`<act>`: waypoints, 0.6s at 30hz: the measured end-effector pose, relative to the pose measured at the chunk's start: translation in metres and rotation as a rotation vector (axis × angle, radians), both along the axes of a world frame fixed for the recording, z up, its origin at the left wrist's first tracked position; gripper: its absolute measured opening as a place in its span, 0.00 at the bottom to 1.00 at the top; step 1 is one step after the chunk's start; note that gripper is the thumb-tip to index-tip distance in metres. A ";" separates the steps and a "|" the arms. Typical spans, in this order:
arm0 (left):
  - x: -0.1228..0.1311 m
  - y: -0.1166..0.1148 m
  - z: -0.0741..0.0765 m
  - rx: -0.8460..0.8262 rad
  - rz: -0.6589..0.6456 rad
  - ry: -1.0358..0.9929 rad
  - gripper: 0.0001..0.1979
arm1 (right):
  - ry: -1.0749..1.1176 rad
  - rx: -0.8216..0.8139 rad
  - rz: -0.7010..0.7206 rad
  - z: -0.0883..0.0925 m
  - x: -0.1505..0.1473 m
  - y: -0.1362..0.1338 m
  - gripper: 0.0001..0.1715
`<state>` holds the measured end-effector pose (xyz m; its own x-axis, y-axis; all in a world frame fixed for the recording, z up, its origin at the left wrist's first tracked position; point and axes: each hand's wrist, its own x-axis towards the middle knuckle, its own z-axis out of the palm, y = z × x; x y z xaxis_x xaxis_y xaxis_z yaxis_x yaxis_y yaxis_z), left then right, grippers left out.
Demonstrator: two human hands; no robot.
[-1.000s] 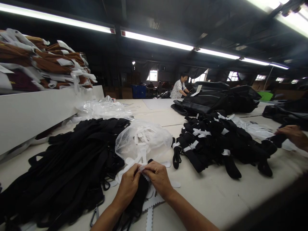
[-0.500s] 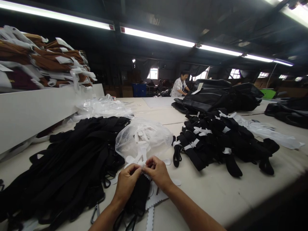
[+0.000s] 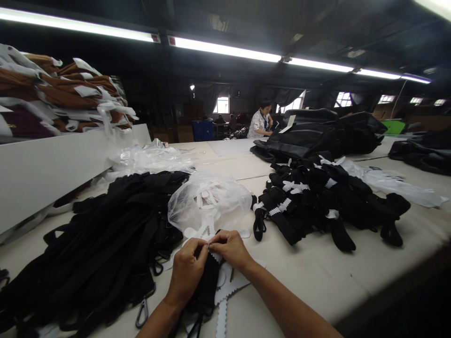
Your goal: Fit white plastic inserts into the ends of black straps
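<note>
Head view: the left hand point(image 3: 188, 265) and the right hand point(image 3: 230, 249) are meeting at the thumbs and forefingers, both pinching a white toothed strip point(image 3: 216, 257). The fingertips are partly covering the strip, so whether its ends are joined cannot be told. A black strap bundle point(image 3: 208, 284) is lying directly beneath the fingers, its near end pointing toward the wearer.

Loose white strips point(image 3: 232, 284) are resting below and to the right of the fingers. Just beyond the fingertips, a clear plastic bag point(image 3: 229, 202) is holding more strips. To the left, a pile of black straps point(image 3: 116, 234) is spreading close to the left hand, with a metal hook point(image 3: 141, 313) projecting from its near edge. Well to the right, banded black bundles point(image 3: 310, 206) are lying on the table point(image 3: 299, 281).

Caution: an uneven pull could be slipping or tearing the small strip. A slack wrap could be letting the bundle spread. Stray straps could be snagging on the hook, and loose strips could be catching beneath the bundle.
</note>
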<state>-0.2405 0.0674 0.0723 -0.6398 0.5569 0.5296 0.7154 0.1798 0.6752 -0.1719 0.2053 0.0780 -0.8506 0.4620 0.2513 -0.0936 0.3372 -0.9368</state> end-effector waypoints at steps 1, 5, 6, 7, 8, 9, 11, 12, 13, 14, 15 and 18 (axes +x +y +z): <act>0.000 0.000 0.000 0.001 0.007 0.000 0.08 | 0.000 -0.005 0.009 0.000 0.001 0.002 0.03; 0.000 0.000 0.000 0.018 0.009 0.011 0.09 | -0.030 0.044 -0.017 0.002 0.001 0.001 0.03; -0.001 0.000 0.000 0.024 0.007 0.013 0.09 | -0.043 0.072 -0.035 0.003 0.000 -0.001 0.02; -0.001 0.000 0.000 0.028 0.005 0.015 0.09 | -0.056 0.103 -0.057 0.003 -0.001 -0.003 0.02; -0.002 0.000 0.000 0.032 0.003 0.017 0.09 | -0.070 0.136 -0.084 0.004 -0.002 -0.006 0.02; -0.002 -0.001 -0.001 0.035 0.002 0.019 0.09 | -0.084 0.168 -0.111 0.004 -0.003 -0.008 0.03; -0.002 -0.001 -0.001 0.042 0.004 0.028 0.09 | -0.110 0.224 -0.152 0.005 -0.005 -0.011 0.05; -0.002 -0.001 -0.002 0.044 0.004 0.035 0.09 | -0.120 0.245 -0.160 0.006 -0.006 -0.012 0.05; -0.002 -0.001 -0.003 0.045 0.002 0.041 0.09 | -0.127 0.260 -0.163 0.006 -0.007 -0.012 0.05; -0.002 -0.001 -0.003 0.046 -0.003 0.048 0.09 | -0.132 0.272 -0.162 0.005 -0.008 -0.012 0.05; -0.003 -0.001 -0.004 0.044 -0.012 0.055 0.08 | -0.135 0.280 -0.160 0.005 -0.008 -0.012 0.05; -0.004 0.000 -0.006 0.039 -0.052 0.079 0.08 | -0.132 0.290 -0.168 0.004 -0.007 -0.013 0.06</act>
